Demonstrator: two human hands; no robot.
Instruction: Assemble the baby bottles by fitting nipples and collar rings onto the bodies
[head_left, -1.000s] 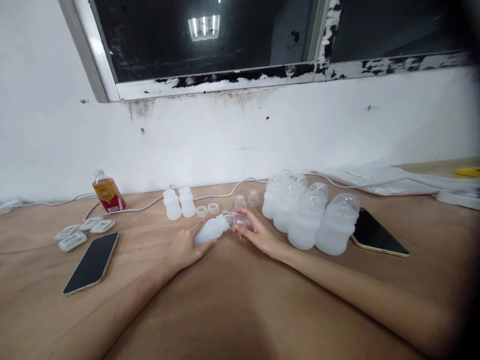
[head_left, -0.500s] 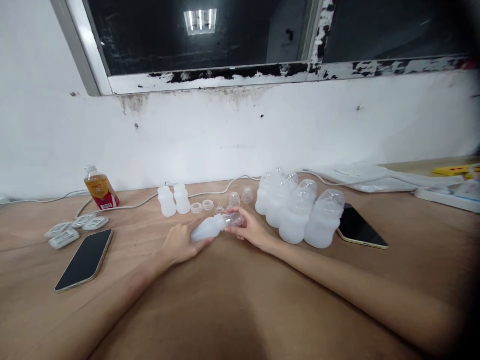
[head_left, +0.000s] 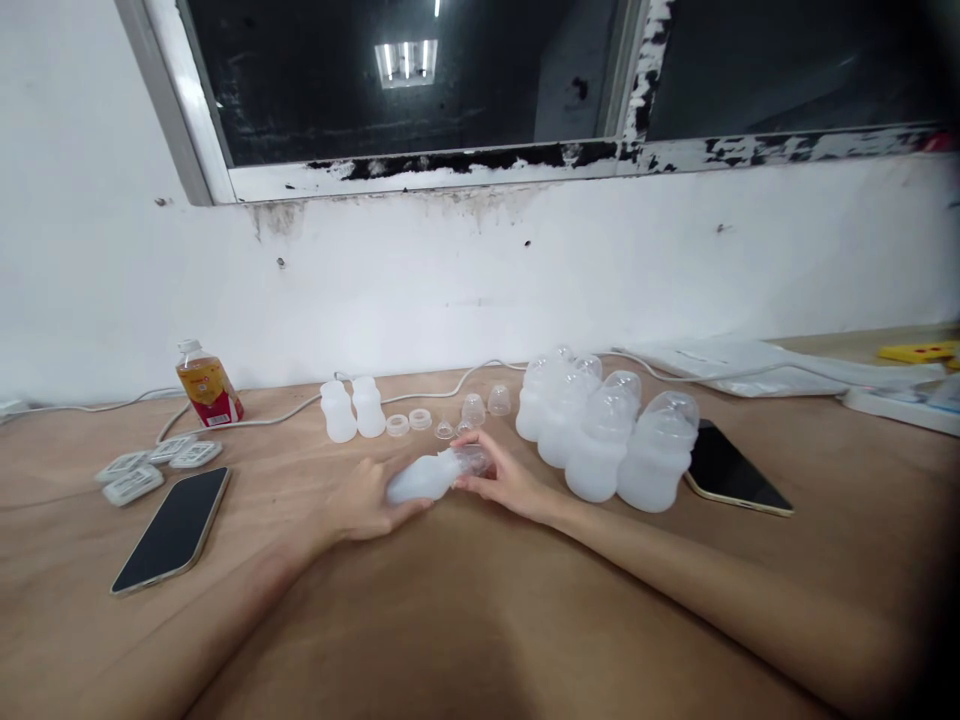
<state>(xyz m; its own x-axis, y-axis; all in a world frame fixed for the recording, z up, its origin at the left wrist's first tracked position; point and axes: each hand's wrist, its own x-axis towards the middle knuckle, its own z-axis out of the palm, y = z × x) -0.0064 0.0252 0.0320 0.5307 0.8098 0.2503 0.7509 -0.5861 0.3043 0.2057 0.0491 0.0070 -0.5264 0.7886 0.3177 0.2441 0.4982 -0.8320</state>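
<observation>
A frosted baby bottle (head_left: 420,478) lies tilted sideways above the table, its base wrapped by my left hand (head_left: 369,498). At its top end, my right hand (head_left: 504,478) grips a clear bottle cap (head_left: 472,460), which meets the bottle's neck. Just behind my hands are two collar rings (head_left: 409,421), small clear nipples (head_left: 444,430) and two loose clear caps (head_left: 486,404). Two open-topped bottles (head_left: 352,408) stand to the left of the rings. Several capped bottles (head_left: 600,440) stand grouped to the right of my right hand.
On the left are a phone (head_left: 172,530), several white labelled pieces (head_left: 154,462) and a drink bottle (head_left: 208,385). Another phone (head_left: 731,468) lies beside the capped bottles. A white cable (head_left: 450,388) runs along the wall towards a plastic bag (head_left: 742,365) and a power strip (head_left: 900,408).
The whole view has shifted slightly, with everything sitting a little lower in the picture. Both hands keep their hold on the bottle and its cap, with little visible movement.
</observation>
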